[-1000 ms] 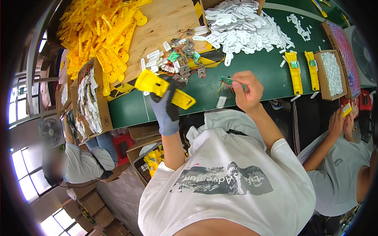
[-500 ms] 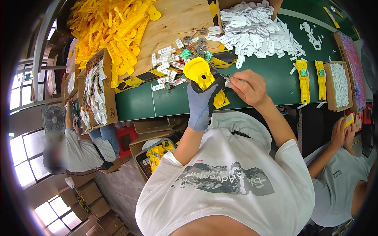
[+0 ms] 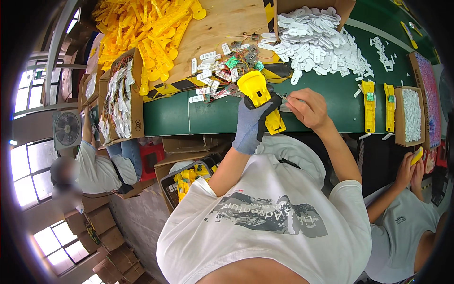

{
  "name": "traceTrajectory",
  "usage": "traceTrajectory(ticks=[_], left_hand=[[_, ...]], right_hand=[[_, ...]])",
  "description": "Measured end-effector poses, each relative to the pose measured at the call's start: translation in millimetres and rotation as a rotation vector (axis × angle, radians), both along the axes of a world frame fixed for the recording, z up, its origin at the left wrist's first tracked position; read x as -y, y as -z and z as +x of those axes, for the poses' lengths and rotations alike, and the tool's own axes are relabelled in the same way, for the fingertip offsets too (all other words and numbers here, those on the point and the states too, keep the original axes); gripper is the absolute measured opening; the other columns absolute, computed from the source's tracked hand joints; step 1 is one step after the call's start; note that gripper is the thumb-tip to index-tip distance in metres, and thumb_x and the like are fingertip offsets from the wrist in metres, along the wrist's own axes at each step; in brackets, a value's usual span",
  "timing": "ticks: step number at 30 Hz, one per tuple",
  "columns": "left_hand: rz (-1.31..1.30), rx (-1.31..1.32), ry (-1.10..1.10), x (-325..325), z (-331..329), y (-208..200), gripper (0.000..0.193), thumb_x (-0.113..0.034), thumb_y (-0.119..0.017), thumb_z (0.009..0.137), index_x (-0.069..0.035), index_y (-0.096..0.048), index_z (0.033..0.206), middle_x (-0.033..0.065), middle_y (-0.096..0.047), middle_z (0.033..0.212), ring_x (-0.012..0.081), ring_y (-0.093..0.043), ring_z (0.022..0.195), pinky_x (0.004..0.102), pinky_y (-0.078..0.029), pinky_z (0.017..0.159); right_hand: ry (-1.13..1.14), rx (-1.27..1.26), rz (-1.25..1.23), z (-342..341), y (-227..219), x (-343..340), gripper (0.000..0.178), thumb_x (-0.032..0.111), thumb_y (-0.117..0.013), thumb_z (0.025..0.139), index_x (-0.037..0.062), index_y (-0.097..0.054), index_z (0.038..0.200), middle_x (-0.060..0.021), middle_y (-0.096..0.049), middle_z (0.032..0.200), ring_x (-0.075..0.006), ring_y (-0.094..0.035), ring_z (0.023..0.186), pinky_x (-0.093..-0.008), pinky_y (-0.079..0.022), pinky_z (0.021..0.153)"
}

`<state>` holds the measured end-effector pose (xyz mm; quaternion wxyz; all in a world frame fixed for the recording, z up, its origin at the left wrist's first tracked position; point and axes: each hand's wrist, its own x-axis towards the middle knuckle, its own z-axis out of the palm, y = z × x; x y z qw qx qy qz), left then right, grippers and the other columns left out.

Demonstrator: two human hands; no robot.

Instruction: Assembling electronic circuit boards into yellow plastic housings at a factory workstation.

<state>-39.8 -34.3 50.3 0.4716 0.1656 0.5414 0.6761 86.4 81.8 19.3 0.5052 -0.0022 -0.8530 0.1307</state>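
My left hand (image 3: 252,120), in a grey-blue glove with dark fingers, is closed around a long yellow plastic housing (image 3: 254,89). Its rounded, hollow end points away from me, and its lower end sticks out below the glove. Bare-skinned, my right hand (image 3: 309,109) pinches a small dark and metallic piece (image 3: 283,97) beside the housing; its exact kind is too small to make out. Just beyond my left hand lies a jumble of white plastic pieces (image 3: 204,75), thin wires and green circuit boards (image 3: 232,62).
Yellow housings (image 3: 137,31) are heaped at the far left, near a carton of wired white parts (image 3: 122,94). White covers (image 3: 312,45) spill from a box. Two yellow housings with boards (image 3: 369,106) lie right, beside a small-parts box (image 3: 410,116). Co-workers sit on both sides.
The whole view has shifted, so the bench sits farther right. The yellow housing is turned somewhat in my left hand's grip. My right hand keeps its pinch close beside it.
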Motion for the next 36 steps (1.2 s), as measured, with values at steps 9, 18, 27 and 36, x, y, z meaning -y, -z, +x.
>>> traceTrajectory(ticks=[9,18,27,36], left_hand=[[-0.04,0.037,0.08,3,-8,-3,0.037,-0.002,-0.069,0.073,-0.004,-0.051,0.105,0.0043,-0.058,0.083,0.0122,-0.058,0.071,0.0259,-0.049,0.062],[-0.038,0.285,0.086,11,-7,-23,0.038,-0.005,-0.064,0.077,-0.004,-0.049,0.112,0.0069,-0.06,0.085,0.0158,-0.061,0.075,0.0276,-0.05,0.066],[0.266,-0.2,0.003,15,-19,-40,0.039,-0.004,-0.059,0.078,-0.003,-0.04,0.113,0.0122,-0.06,0.085,0.0263,-0.058,0.08,0.0395,-0.043,0.084],[0.071,-0.131,-0.003,-14,-7,-3,0.031,-0.003,-0.066,0.075,-0.001,-0.051,0.102,0.0064,-0.061,0.085,0.0168,-0.061,0.074,0.0283,-0.05,0.067]], right_hand=[[0.06,-0.109,-0.062,0,15,-2,0.031,0.002,-0.072,0.067,0.0044,-0.053,0.091,-0.0078,-0.058,0.081,-0.0214,-0.056,0.06,-0.0284,-0.044,0.048],[0.065,-0.208,-0.065,-7,16,1,0.03,0.001,-0.072,0.068,0.0041,-0.053,0.09,-0.0084,-0.059,0.081,-0.0217,-0.058,0.06,-0.0281,-0.044,0.047],[0.059,-0.338,-0.476,-7,17,6,0.013,-0.003,-0.062,0.077,0.0002,-0.053,0.087,-0.0118,-0.06,0.08,-0.0208,-0.058,0.064,-0.0267,-0.045,0.055],[0.01,-0.356,-0.758,-18,3,21,0.005,-0.002,-0.059,0.081,-0.0008,-0.054,0.08,-0.0103,-0.06,0.077,-0.0162,-0.056,0.067,-0.0255,-0.044,0.062]])
